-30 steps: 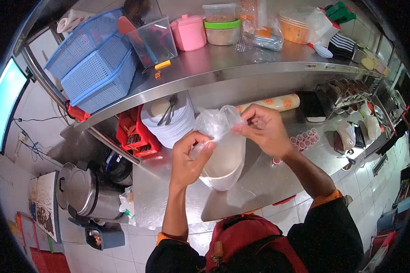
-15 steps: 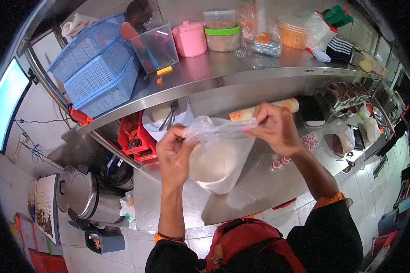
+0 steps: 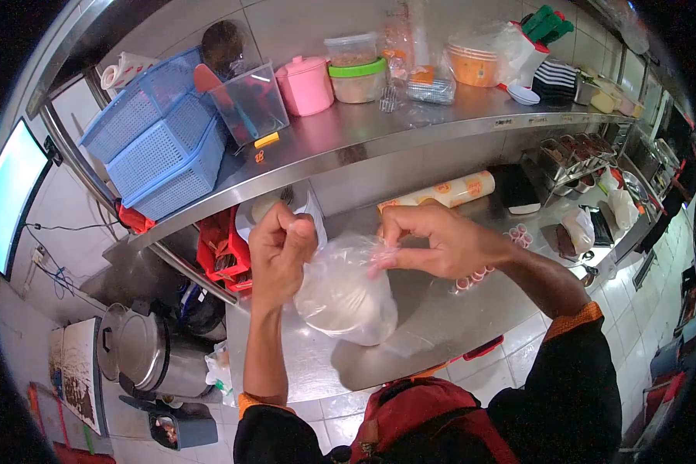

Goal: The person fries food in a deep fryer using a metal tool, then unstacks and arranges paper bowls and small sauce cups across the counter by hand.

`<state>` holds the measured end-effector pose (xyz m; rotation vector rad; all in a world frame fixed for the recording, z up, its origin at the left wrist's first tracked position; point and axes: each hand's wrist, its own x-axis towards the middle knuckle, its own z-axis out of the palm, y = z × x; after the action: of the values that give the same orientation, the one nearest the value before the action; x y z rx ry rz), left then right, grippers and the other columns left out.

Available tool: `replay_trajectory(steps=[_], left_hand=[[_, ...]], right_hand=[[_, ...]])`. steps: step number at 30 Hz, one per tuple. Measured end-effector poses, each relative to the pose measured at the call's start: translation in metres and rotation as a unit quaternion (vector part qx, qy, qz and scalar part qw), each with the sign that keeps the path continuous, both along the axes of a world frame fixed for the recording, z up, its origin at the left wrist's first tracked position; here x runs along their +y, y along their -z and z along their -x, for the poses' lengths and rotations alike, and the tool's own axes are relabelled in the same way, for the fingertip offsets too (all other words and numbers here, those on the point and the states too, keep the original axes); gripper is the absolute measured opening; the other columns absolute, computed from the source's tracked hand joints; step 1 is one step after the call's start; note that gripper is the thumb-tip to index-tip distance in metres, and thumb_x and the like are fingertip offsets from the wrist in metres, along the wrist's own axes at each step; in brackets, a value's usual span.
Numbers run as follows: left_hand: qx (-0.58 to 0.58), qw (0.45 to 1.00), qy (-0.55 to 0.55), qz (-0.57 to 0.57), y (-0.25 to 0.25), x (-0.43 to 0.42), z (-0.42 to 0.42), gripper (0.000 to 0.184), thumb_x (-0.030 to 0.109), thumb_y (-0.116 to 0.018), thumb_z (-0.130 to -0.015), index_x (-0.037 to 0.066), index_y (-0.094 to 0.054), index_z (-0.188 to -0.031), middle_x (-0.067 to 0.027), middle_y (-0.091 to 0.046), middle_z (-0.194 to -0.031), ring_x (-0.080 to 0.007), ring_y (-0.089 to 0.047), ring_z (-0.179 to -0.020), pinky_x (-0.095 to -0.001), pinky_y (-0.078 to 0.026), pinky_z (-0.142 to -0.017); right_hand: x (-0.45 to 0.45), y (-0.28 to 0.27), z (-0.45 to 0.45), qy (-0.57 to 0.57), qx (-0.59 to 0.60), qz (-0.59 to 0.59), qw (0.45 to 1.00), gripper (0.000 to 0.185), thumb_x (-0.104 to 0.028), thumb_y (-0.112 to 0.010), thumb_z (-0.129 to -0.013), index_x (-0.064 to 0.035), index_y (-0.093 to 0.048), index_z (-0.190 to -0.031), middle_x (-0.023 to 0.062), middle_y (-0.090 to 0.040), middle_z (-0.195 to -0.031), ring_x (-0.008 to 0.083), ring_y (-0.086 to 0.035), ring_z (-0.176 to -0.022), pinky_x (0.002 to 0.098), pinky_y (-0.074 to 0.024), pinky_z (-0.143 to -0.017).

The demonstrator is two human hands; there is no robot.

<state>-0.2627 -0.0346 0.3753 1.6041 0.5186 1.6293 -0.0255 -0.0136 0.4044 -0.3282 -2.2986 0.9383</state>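
Note:
A clear plastic bag [image 3: 375,313] hangs bunched over the steel counter, with a round, pale item inside whose kind I cannot make out through the film. My left hand [image 3: 281,259] is closed in a fist at the bag's left upper side, its thumb on top; the film runs up to its fingers. On the other side, my right hand [image 3: 433,240] pinches the gathered upper edge between thumb and fingers. Behind my left hand, a white tub [image 3: 311,213] is partly hidden.
A printed roll [image 3: 456,189] lies at the back of the counter [image 3: 433,325]. Small red-rimmed cups [image 3: 472,280] stand right of the bag. Overhead, a steel shelf [image 3: 325,151] carries blue baskets [image 3: 162,158] and a pink canister [image 3: 305,87]. A red crate [image 3: 215,251] sits at left.
The bag was stretched wide between both hands and is now gathered and rounder. My right hand has moved left and down, and my left hand has turned into a fist.

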Motion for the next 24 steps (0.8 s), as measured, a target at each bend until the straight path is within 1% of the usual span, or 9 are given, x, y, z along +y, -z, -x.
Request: replay_trajectory(steps=[3,5,12,16,19,20,21,22,24], left_hand=[[0.036,0.996,0.065,0.058,-0.008,0.003,0.014,0.031,0.022,-0.070,-0.084,0.008,-0.044,-0.074,-0.0005,-0.049,-0.063,-0.0082,-0.044,-0.058,-0.0226,-0.032,-0.055],[0.403,0.906,-0.030,-0.128,-0.024,-0.002,0.015,0.035,0.033,-0.074,-0.075,0.007,-0.052,-0.072,-0.0007,-0.050,-0.061,-0.0137,-0.044,-0.060,-0.0289,-0.032,-0.062],[0.594,0.738,-0.188,-0.259,-0.058,-0.014,0.028,0.035,0.034,-0.077,-0.065,0.004,-0.059,-0.061,-0.0042,-0.056,-0.070,-0.0234,-0.049,-0.071,-0.0340,-0.032,-0.072],[0.464,0.798,-0.294,-0.246,-0.049,-0.021,0.060,0.031,0.031,-0.070,-0.073,0.001,-0.060,-0.071,-0.0109,-0.057,-0.085,-0.0258,-0.052,-0.083,-0.0355,-0.036,-0.078],[0.202,0.899,-0.337,-0.195,0.007,-0.032,0.055,0.050,0.034,-0.060,-0.083,0.001,-0.051,-0.119,-0.0180,-0.049,-0.127,-0.0318,-0.050,-0.113,-0.0447,-0.036,-0.100],[0.008,0.944,-0.328,0.032,0.023,-0.043,0.043,0.060,0.039,-0.055,-0.085,0.000,-0.042,-0.129,-0.0180,-0.047,-0.131,-0.0312,-0.047,-0.117,-0.0463,-0.038,-0.099],[-0.027,0.947,-0.317,0.049,0.044,-0.036,0.027,0.060,0.038,-0.055,-0.085,-0.001,-0.042,-0.129,-0.0181,-0.046,-0.131,-0.0312,-0.047,-0.117,-0.0462,-0.038,-0.100],[0.003,0.942,-0.333,0.034,0.060,-0.033,0.012,0.060,0.038,-0.054,-0.086,-0.001,-0.041,-0.130,-0.0182,-0.046,-0.132,-0.0312,-0.046,-0.118,-0.0460,-0.037,-0.100],[0.031,0.943,-0.326,0.052,0.086,-0.034,-0.016,0.060,0.038,-0.053,-0.086,-0.001,-0.040,-0.130,-0.0184,-0.045,-0.133,-0.0313,-0.045,-0.119,-0.0457,-0.036,-0.101]], right_hand=[[-0.002,-0.011,-0.007,-0.013,-0.039,-0.015,0.999,0.022,-0.016,-0.067,-0.081,-0.0027,-0.056,-0.095,0.0098,-0.060,-0.078,0.0244,-0.058,-0.075,0.0355,-0.0450,-0.070],[-0.010,-0.023,-0.010,0.008,-0.092,-0.086,0.992,0.023,-0.019,-0.067,-0.081,-0.0039,-0.057,-0.095,0.0099,-0.060,-0.079,0.0239,-0.057,-0.078,0.0354,-0.0441,-0.073],[0.003,-0.031,-0.024,-0.028,-0.165,-0.262,0.950,0.020,-0.026,-0.068,-0.080,-0.0062,-0.064,-0.085,0.0045,-0.062,-0.083,0.0247,-0.055,-0.086,0.0389,-0.0372,-0.086],[0.001,-0.025,-0.026,0.040,-0.124,-0.212,0.969,0.018,-0.021,-0.069,-0.078,-0.0046,-0.064,-0.081,0.0110,-0.058,-0.111,0.0263,-0.051,-0.108,0.0406,-0.0346,-0.095],[-0.004,0.027,-0.015,0.088,0.146,-0.064,0.983,0.052,-0.036,-0.062,-0.086,-0.0079,-0.047,-0.127,0.0173,-0.036,-0.135,0.0299,-0.033,-0.130,0.0421,-0.0230,-0.109],[0.002,0.072,-0.009,0.141,0.162,-0.035,0.976,0.064,-0.041,-0.055,-0.090,-0.0071,-0.031,-0.139,0.0135,-0.026,-0.144,0.0267,-0.023,-0.135,0.0407,-0.0187,-0.112],[-0.007,0.108,0.005,0.223,0.160,0.004,0.962,0.061,-0.040,-0.047,-0.095,-0.0050,-0.029,-0.141,0.0119,-0.021,-0.148,0.0258,-0.019,-0.138,0.0399,-0.0144,-0.113],[-0.017,0.153,0.031,0.127,0.371,0.282,0.876,0.061,-0.043,-0.035,-0.098,-0.0051,-0.023,-0.145,0.0101,-0.019,-0.151,0.0213,-0.014,-0.139,0.0406,-0.0144,-0.112],[-0.018,0.233,0.074,0.283,0.234,0.260,0.893,0.057,-0.041,-0.031,-0.100,-0.0019,-0.030,-0.141,0.0100,-0.030,-0.146,0.0208,-0.024,-0.136,0.0363,-0.0167,-0.112]])
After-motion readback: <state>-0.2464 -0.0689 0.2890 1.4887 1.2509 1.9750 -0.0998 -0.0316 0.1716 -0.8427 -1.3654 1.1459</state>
